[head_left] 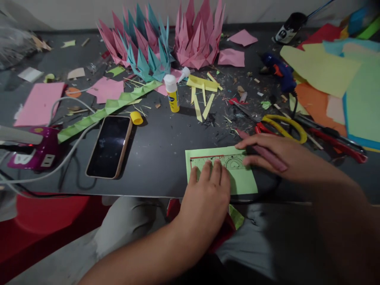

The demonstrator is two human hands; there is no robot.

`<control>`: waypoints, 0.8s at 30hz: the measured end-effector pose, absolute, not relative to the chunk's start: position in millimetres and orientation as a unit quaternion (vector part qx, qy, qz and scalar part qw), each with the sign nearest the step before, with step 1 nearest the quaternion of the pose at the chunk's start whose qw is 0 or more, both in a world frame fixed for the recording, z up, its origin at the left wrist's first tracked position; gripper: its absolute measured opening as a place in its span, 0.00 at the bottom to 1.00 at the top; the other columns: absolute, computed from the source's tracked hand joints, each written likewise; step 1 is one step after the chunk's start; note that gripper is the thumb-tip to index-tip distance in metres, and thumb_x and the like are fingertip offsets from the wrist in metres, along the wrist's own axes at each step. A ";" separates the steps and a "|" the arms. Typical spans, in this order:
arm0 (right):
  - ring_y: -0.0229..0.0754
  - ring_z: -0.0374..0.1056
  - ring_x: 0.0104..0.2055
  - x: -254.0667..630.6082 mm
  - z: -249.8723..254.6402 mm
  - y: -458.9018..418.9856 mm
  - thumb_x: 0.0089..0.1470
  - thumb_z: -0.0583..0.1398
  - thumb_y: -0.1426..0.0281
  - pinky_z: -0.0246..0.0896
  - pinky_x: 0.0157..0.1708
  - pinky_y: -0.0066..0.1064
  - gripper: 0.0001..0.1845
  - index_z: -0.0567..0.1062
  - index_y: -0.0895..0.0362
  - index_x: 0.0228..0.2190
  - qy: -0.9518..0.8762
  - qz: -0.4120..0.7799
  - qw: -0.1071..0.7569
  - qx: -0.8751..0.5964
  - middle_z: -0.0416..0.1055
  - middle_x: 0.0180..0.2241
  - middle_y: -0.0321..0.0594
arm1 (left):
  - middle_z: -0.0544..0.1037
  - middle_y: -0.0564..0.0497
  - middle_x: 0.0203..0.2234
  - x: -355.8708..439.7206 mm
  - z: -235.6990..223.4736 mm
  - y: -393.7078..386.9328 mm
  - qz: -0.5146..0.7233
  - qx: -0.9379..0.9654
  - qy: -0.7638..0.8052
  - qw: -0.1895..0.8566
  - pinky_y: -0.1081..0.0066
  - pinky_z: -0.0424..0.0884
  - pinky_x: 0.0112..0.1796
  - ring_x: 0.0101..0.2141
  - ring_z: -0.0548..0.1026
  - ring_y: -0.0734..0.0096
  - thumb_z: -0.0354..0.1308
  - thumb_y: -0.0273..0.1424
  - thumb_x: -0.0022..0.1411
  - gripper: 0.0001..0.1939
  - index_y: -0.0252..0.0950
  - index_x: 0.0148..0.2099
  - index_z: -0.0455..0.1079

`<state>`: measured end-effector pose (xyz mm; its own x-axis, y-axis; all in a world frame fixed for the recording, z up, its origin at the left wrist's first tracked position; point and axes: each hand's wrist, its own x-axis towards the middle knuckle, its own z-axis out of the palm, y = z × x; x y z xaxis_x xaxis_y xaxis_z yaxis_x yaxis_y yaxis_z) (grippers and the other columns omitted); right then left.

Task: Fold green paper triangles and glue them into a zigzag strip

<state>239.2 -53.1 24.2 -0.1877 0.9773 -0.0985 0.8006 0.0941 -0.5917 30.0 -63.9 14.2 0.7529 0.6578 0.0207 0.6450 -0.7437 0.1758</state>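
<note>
A sheet of light green paper (243, 180) lies near the table's front edge, with a clear ruler (204, 161) on it. My left hand (208, 188) rests flat on the ruler, fingers stretched out and pressing it against the sheet. A red line runs along the ruler's upper edge, and a short one shows at its left end. My right hand (273, 154) grips a dull red pen (268, 156) between thumb and fingers. The pen's tip points up and left, past the sheet's upper edge. That hand's thumb and fingertips are over the sheet's right side.
A glue stick (172, 97), its yellow cap (136, 118) and a phone (110, 146) are left of the sheet. Scissors (285, 124) and a glue gun (279, 71) lie right. Folded paper crowns (198, 39) stand behind. A purple power socket (38, 150) trails cables at left.
</note>
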 end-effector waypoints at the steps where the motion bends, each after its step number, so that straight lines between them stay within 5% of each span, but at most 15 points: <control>1: 0.50 0.68 0.43 241.7 21.6 -55.9 0.46 0.59 0.54 0.65 0.41 0.41 0.19 0.69 0.50 0.39 -0.735 0.257 0.135 -0.613 0.72 0.42 0.42 | 0.69 0.40 0.51 28.2 16.1 -60.1 0.047 0.933 0.344 0.098 0.53 0.70 0.45 0.49 0.68 0.54 0.51 0.26 0.60 0.17 0.27 0.51 0.64; 7: 0.49 0.69 0.41 244.5 11.7 -63.9 0.51 0.57 0.58 0.65 0.41 0.41 0.13 0.68 0.51 0.37 -0.777 0.244 0.124 -0.567 0.72 0.39 0.42 | 0.75 0.48 0.41 4.3 30.1 -22.0 0.165 0.881 0.349 0.274 0.65 0.71 0.43 0.42 0.73 0.66 0.47 0.30 0.64 0.10 0.34 0.43 0.67; 11: 0.48 0.68 0.40 249.2 21.1 -67.5 0.50 0.57 0.58 0.65 0.39 0.40 0.14 0.66 0.52 0.37 -0.757 0.234 0.122 -0.598 0.70 0.39 0.42 | 0.74 0.46 0.42 -12.9 26.9 -1.9 0.229 0.851 0.403 0.246 0.64 0.69 0.44 0.45 0.71 0.66 0.46 0.26 0.63 0.09 0.35 0.42 0.66; 17: 0.49 0.69 0.38 262.7 27.5 -73.9 0.50 0.57 0.57 0.64 0.35 0.40 0.14 0.64 0.51 0.36 -0.685 0.180 0.168 -0.686 0.70 0.40 0.42 | 0.71 0.43 0.48 -18.8 13.7 1.7 0.147 0.901 0.363 0.185 0.59 0.66 0.49 0.51 0.66 0.63 0.42 0.23 0.63 0.13 0.33 0.44 0.65; 24: 0.46 0.69 0.35 258.3 24.3 -70.1 0.50 0.56 0.58 0.64 0.32 0.37 0.14 0.64 0.52 0.36 -0.693 0.176 0.175 -0.677 0.70 0.37 0.42 | 0.68 0.40 0.50 -12.4 24.3 -37.7 0.018 0.912 0.404 0.076 0.59 0.69 0.43 0.48 0.68 0.55 0.42 0.49 0.62 0.29 0.33 0.54 0.63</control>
<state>258.3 -70.1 24.3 -0.0218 0.9998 0.0036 0.8767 0.0209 -0.4806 -12.4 -37.7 24.3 0.6737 0.7384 -0.0290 0.7330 -0.6627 0.1534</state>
